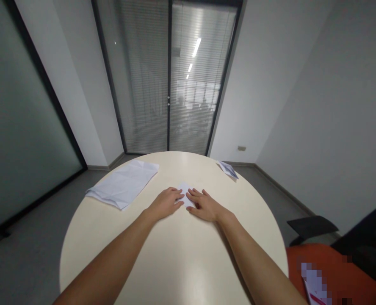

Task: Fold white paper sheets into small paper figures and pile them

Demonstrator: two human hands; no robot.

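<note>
Though small, paper (184,187) under (both) grips (168,202) (207,207)

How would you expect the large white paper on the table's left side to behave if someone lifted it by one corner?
The large white paper would probably droop, as it looks thin and broad. Its creases suggest it may bend along them. It is likely light for its size, since it lies nearly flat.

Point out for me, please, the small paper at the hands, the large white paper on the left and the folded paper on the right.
Small paper (187,201): head view, its uncovered lower part.
Large white paper (125,183): head view, middle of its top.
Folded paper (228,170): head view, its middle.
</note>
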